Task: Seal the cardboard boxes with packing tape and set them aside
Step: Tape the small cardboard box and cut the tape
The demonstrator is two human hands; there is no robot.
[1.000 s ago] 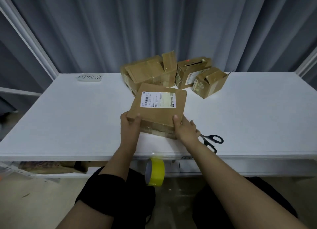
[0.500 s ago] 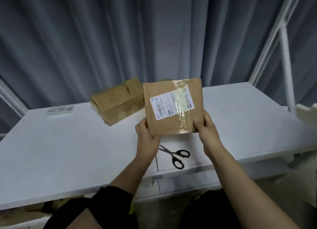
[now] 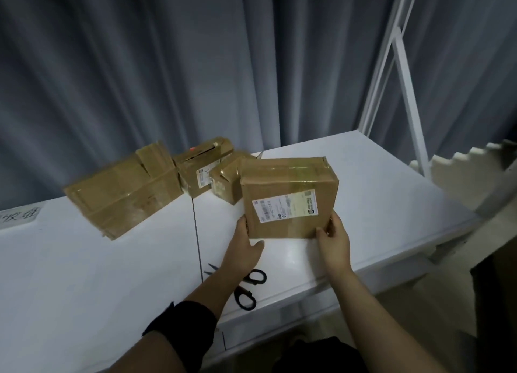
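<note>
A taped cardboard box [image 3: 291, 193] with a white shipping label faces me, tilted up at the right of the white table [image 3: 84, 274]. My left hand [image 3: 246, 247] grips its lower left corner. My right hand [image 3: 333, 241] holds its lower right corner, thumb on the front face. Clear tape shines across its top. Three more cardboard boxes stand behind: a large one [image 3: 123, 188] at the left, one [image 3: 198, 168] in the middle and one [image 3: 226, 182] just behind the held box.
Black-handled scissors [image 3: 247, 286] lie on the table under my left forearm. A paper label [image 3: 19, 216] sits at the far left. Grey curtains hang behind. A white frame post [image 3: 405, 93] rises at the right, beside white foam [image 3: 475, 171].
The box has moved to the right and lower, toward the table's right part, still held in both hands. The view has swung right, and the other boxes show again.
</note>
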